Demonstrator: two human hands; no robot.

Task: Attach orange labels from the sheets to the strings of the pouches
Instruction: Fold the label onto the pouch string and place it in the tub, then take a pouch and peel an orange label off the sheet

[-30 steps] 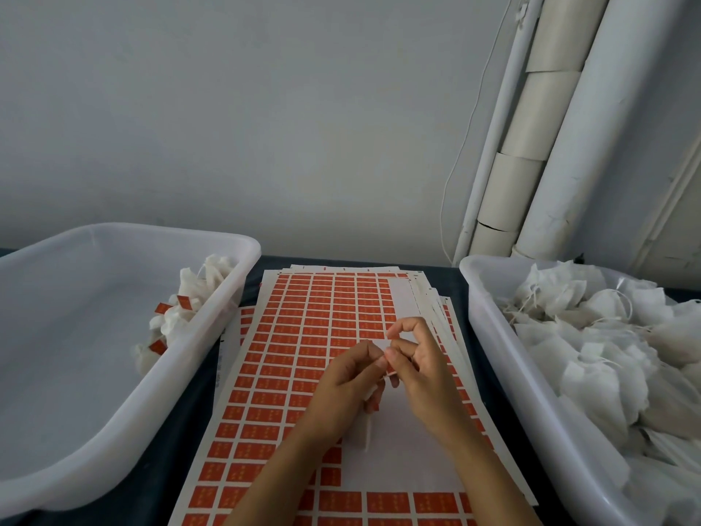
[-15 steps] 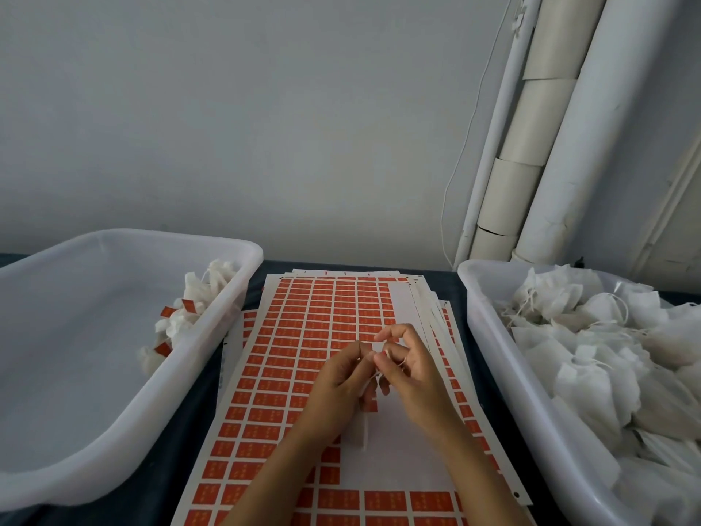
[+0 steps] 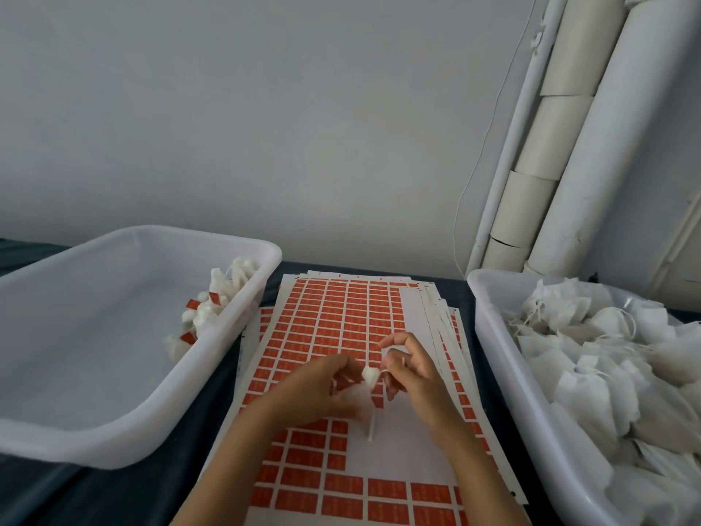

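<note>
Two white bins flank a fanned stack of label sheets [image 3: 333, 317]; the print on the orange labels is too small to read. Over the sheets, the left hand [image 3: 322, 389] grips one white pouch [image 3: 366, 385] while the right hand [image 3: 411, 368] pinches its string [image 3: 384, 370]. The left bin [image 3: 125, 423] holds a few tagged pouches; the right bin [image 3: 504, 377] is heaped too full to count.

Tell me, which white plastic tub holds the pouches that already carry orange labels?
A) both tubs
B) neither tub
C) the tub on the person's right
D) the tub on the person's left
D: in the left white plastic tub a few white pouches show orange labels on them, while the heap of white pouches in the right white plastic tub shows none.
</note>
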